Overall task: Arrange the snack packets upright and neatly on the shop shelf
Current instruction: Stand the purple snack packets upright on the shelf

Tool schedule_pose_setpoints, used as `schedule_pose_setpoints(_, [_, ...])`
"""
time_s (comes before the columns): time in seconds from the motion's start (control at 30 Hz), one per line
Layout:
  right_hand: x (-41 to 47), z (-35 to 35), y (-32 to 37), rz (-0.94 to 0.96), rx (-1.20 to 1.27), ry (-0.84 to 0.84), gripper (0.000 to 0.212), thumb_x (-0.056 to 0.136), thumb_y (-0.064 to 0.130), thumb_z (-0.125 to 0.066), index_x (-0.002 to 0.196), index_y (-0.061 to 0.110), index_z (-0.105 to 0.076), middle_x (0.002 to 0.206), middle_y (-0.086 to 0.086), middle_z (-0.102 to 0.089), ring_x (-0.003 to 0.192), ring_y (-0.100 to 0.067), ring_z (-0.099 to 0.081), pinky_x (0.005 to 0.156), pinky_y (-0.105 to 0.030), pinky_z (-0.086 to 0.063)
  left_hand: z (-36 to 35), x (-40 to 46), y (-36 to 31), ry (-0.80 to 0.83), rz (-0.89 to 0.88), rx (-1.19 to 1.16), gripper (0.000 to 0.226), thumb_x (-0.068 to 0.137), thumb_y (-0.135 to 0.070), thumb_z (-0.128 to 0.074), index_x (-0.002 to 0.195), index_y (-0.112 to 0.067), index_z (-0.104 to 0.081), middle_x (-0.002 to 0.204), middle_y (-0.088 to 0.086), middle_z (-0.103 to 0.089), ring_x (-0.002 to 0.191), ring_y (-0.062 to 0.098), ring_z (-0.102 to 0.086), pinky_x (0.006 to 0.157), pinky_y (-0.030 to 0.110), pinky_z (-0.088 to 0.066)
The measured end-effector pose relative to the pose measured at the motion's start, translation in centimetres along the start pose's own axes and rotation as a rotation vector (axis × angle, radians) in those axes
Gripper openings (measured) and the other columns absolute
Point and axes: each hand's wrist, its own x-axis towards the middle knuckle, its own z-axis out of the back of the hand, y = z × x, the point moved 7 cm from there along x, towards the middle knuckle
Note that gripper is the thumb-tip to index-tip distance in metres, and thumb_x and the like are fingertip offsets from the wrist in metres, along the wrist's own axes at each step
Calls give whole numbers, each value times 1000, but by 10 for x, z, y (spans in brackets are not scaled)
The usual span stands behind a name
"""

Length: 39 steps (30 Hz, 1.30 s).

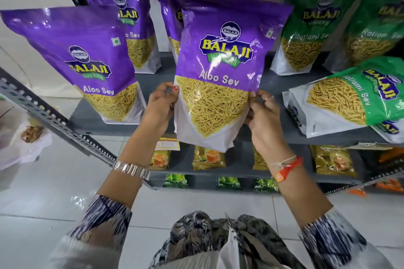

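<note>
I hold a purple Aloo Sev packet [220,67] upright in front of the grey shelf [150,85]. My left hand [160,107] grips its lower left edge and my right hand [263,118] grips its lower right edge. Its bottom hangs past the shelf's front edge. Another purple Aloo Sev packet [83,59] stands upright at the left front. Two more purple packets [122,6] stand behind, one largely hidden by the held packet. Two green Ratlami Sev packets [314,24] stand upright at the right. A third green packet [349,102] lies on its side at the right front, over another one.
A perforated grey metal upright [54,118] slants across the left. Lower shelves [238,170] hold small yellow and green packets. At far left a white bag [24,144] sits on the white tiled floor [65,183]. Bare shelf shows between the left purple packet and the held one.
</note>
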Motion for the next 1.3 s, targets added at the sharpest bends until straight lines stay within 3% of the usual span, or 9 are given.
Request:
schedule_pose_setpoints(0.1, [14,-13,-14,-62,-38,36,17,97,18,-42,83,23,-50,85,1,-61,78,-14,-60,66,-31,-49,4,14,8,-77,18,42,25,94,-6,-41,77,-22,-48,55,-14,-66,47,0,-57,46,15,-44])
schedule_pose_setpoints(0.23, [25,-35,-20,-68,-44,86,14,98,24,-41,85,23,-47,88,4,-64,77,-6,-64,70,-39,-52,12,23,14,-175,74,32,30,92,-1,-37,77,-24,-47,75,-2,-55,65,14,-50,65,31,-44])
schedule_pose_setpoints(0.43, [33,-54,-21,-10,-51,119,9,97,24,-41,94,23,-50,96,7,-64,87,-5,-64,77,-33,-54,18,28,14,-228,126,-59,30,94,1,-32,82,-21,-48,80,2,-55,67,18,-51,64,35,-48])
schedule_pose_setpoints(0.63, [32,-58,-24,5,-99,145,7,97,27,-41,97,25,-48,97,8,-63,90,-6,-63,77,-31,-54,25,28,22,-279,156,-53,16,98,-11,-32,93,-17,-46,98,5,-55,94,23,-53,91,51,-46])
schedule_pose_setpoints(0.87, [27,-55,-27,17,-103,213,10,98,24,-39,105,18,-44,98,8,-62,88,-3,-64,81,-33,-54,32,23,32,-402,119,-64,11,97,-15,-37,104,-16,-44,108,7,-56,103,24,-54,93,48,-47])
schedule_pose_setpoints(1.1, [18,-17,-6,67,-220,196,25,95,21,-48,120,20,-45,115,4,-57,98,1,-56,95,-39,-47,12,-13,38,-669,-44,-191,10,88,-16,-42,95,-16,-49,96,8,-55,93,24,-54,94,44,-45])
schedule_pose_setpoints(1.17, [15,19,7,122,-199,122,22,93,16,-51,112,24,-49,106,1,-59,90,-2,-57,86,-36,-51,-9,-35,45,-775,-127,-139,23,85,-15,-43,102,-3,-52,103,19,-54,96,31,-53,91,37,-44])
schedule_pose_setpoints(1.23, [10,63,24,207,-156,-9,21,92,8,-51,104,25,-51,91,2,-58,74,-3,-57,71,-27,-55,-46,-54,56,-810,-146,-116,28,90,-8,-42,115,5,-47,110,17,-46,101,25,-47,84,13,-43])
schedule_pose_setpoints(1.3, [10,115,38,254,-107,-221,27,91,2,-48,96,28,-52,83,3,-54,61,-1,-52,56,-20,-53,-98,-60,70,-668,-133,-138,21,92,-5,-41,113,-6,-43,107,9,-40,97,16,-42,78,11,-38])
